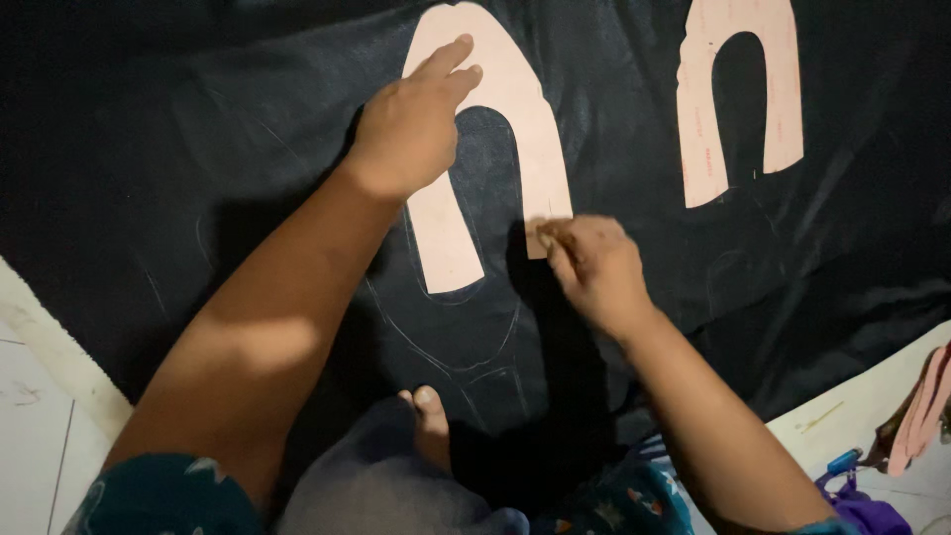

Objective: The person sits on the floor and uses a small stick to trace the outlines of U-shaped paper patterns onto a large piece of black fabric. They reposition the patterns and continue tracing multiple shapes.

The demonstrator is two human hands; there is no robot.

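A home floor workplace: black fabric (198,149) spread over white tiles (30,416).

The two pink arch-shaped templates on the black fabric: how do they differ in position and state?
The near template lies at the centre; the far template lies at the upper right, partly cut off by the frame. The left hand presses flat on the near template and the right hand touches its lower end; no hand touches the far one. Both are pale pink arches, open ends toward the person, on black fabric.

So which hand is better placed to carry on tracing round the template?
Probably the right hand: its pinched fingertips sit at the end of the pink U-shaped template on the black sheet. The left hand lies flat, pinning it.
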